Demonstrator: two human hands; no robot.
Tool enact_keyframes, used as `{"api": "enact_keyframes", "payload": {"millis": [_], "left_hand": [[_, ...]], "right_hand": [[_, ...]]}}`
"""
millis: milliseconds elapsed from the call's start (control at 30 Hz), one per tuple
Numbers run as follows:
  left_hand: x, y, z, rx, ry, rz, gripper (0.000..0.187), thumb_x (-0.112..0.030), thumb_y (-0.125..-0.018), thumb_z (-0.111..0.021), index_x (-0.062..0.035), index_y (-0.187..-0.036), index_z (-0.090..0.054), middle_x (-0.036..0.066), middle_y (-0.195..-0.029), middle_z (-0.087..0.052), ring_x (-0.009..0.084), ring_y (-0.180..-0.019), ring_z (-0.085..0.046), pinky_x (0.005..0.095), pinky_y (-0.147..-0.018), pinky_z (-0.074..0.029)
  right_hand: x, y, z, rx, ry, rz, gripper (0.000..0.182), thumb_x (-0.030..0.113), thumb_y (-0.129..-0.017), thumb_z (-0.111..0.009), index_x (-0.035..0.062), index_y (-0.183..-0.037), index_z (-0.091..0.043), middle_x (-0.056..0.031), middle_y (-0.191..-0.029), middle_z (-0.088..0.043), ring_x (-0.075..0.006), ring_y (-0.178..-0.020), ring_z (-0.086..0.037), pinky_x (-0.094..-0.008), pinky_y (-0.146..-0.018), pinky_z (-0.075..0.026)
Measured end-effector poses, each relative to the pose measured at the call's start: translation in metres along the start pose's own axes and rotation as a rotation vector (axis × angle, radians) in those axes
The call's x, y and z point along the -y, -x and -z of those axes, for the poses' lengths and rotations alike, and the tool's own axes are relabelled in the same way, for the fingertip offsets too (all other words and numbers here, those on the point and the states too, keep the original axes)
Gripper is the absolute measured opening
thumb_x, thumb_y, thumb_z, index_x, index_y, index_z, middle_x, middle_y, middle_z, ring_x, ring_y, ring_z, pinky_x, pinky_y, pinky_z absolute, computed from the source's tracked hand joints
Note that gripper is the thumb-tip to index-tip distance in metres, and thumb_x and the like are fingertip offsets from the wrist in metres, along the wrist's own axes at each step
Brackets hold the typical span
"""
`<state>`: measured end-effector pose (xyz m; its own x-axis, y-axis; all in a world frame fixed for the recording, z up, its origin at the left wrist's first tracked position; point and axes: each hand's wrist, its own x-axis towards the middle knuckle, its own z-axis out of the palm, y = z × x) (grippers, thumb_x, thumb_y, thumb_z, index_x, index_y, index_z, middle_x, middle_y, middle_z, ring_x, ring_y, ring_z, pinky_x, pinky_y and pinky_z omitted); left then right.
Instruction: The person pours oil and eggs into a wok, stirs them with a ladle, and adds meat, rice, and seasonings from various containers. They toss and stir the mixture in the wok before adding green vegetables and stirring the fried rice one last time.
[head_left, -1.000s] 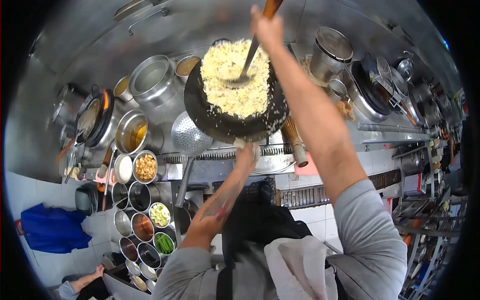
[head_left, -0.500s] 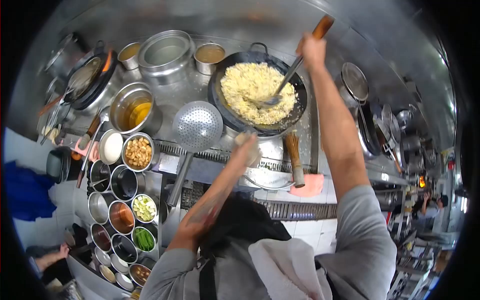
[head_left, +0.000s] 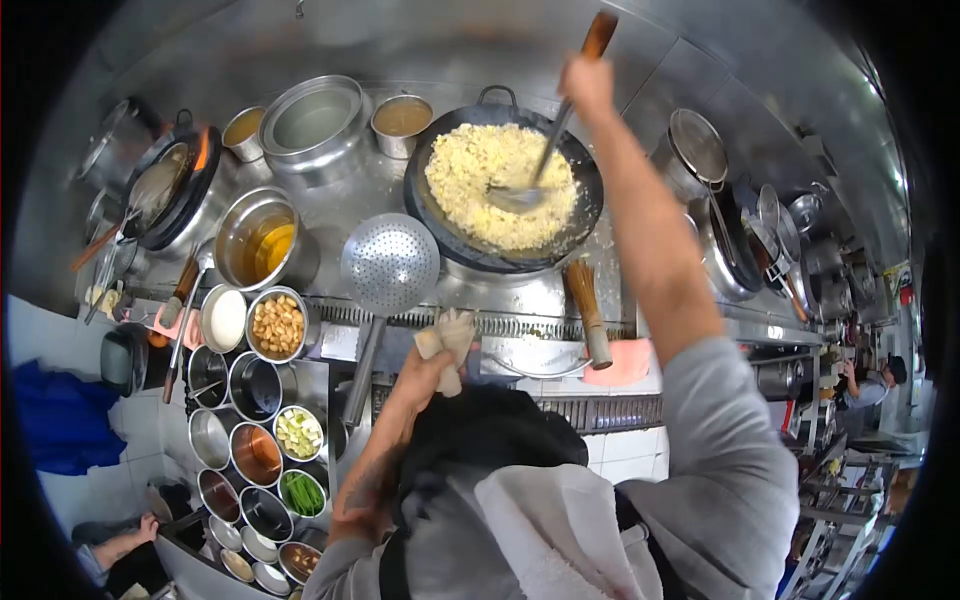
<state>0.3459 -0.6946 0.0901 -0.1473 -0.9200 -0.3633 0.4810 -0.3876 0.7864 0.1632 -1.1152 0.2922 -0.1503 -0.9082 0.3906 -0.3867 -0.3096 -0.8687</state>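
A black wok (head_left: 437, 226) full of yellow fried rice (head_left: 480, 180) sits on the steel stove. My right hand (head_left: 585, 85) grips the wooden handle of a metal ladle (head_left: 520, 195) whose bowl rests in the rice. My left hand (head_left: 425, 370) is pulled back from the wok, below the stove's front edge, and clutches a crumpled beige cloth (head_left: 450, 340).
A perforated skimmer (head_left: 388, 265) lies left of the wok, a bamboo brush (head_left: 588, 305) to its right. Seasoning bowls (head_left: 276, 325) and steel pots (head_left: 310, 120) crowd the left. A second wok burns at far left (head_left: 175, 185). Another person's hand (head_left: 145, 530) shows at lower left.
The wok went from tilted up with rice tossed to resting flat on the stove. My left hand let go of the wok's edge and drew back with the cloth.
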Motion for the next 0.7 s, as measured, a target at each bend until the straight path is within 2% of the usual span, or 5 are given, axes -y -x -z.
{"api": "enact_keyframes", "payload": {"millis": [200, 267, 433, 600, 700], "left_hand": [[0.015, 0.002, -0.008, 0.068, -0.128, -0.021, 0.047, -0.004, -0.083, -0.059, 0.0014, -0.13, -0.053, 0.009, -0.108, -0.069, 0.0144, -0.079, -0.061, 0.0275, -0.072, -0.051], [0.012, -0.004, -0.025, 0.063, -0.146, -0.018, 0.044, -0.006, -0.084, -0.061, 0.001, -0.127, -0.056, 0.008, -0.106, -0.069, 0.0139, -0.08, -0.062, 0.0277, -0.072, -0.051], [0.041, -0.011, -0.06, 0.224, -0.334, 0.142, 0.037, -0.007, -0.085, -0.062, -0.0007, -0.122, -0.061, 0.009, -0.098, -0.071, 0.0157, -0.074, -0.064, 0.0296, -0.068, -0.053], [0.151, -0.047, -0.107, 0.477, -0.977, 0.171, 0.037, -0.026, -0.076, -0.072, -0.0091, -0.109, -0.069, 0.013, -0.09, -0.073, 0.0292, -0.078, -0.07, 0.038, -0.075, -0.055], [0.262, -0.071, -0.116, 0.42, -1.098, 0.053, 0.037, -0.034, -0.073, -0.072, -0.0043, -0.095, -0.071, 0.018, -0.093, -0.072, 0.0327, -0.088, -0.069, 0.0456, -0.079, -0.053]], "right_hand": [[-0.001, 0.01, 0.027, -0.273, -0.317, 0.192, 0.036, 0.026, -0.085, -0.058, 0.0067, -0.055, -0.051, -0.0058, -0.047, -0.05, -0.0185, -0.04, -0.052, -0.0369, -0.041, -0.04], [-0.001, -0.009, -0.004, 0.007, -0.026, -0.032, 0.031, 0.02, -0.086, -0.058, 0.0065, -0.059, -0.052, -0.0049, -0.048, -0.049, -0.0158, -0.039, -0.048, -0.0343, -0.039, -0.037], [-0.015, 0.018, -0.013, -0.031, -0.31, 0.093, 0.023, 0.017, -0.085, -0.059, 0.0046, -0.066, -0.054, -0.0056, -0.05, -0.051, -0.0172, -0.038, -0.048, -0.0352, -0.042, -0.04], [0.043, -0.007, 0.027, -0.001, -0.009, -0.032, 0.031, 0.017, -0.085, -0.058, 0.0086, -0.057, -0.048, -0.0029, -0.046, -0.046, -0.0162, -0.041, -0.047, -0.0345, -0.043, -0.038], [-0.014, 0.01, -0.004, 0.05, -0.447, 0.065, 0.026, 0.014, -0.087, -0.057, 0.0085, -0.063, -0.047, 0.0023, -0.049, -0.04, -0.0137, -0.04, -0.04, -0.0331, -0.04, -0.032]]}}
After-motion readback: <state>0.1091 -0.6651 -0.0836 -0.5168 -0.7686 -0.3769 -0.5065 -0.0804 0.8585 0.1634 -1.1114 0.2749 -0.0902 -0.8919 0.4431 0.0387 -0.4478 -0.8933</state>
